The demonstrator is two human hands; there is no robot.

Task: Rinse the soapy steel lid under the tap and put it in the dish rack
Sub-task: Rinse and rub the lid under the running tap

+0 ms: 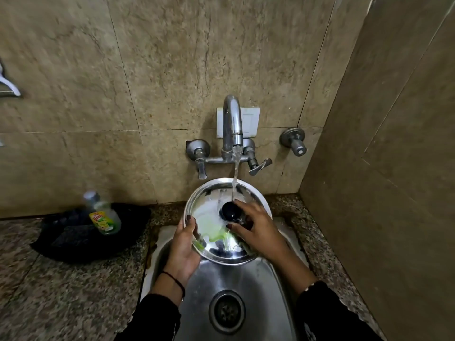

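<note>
I'm mid-rinse: my left hand [183, 244] grips the steel lid's [211, 217] rim over the sink [248, 279], right hand [256, 228] rubbing green soap near its knob [230, 210] under the tap [232, 119]; next, tilt it clean, then find the unseen rack.

A right hand [256, 230] covers the near-right part of a steel lid [211, 207], hiding its rim there; a chrome fitting [8, 86] is cut off at the left edge; a bottle [103, 215] label is blurred beyond reading.
</note>
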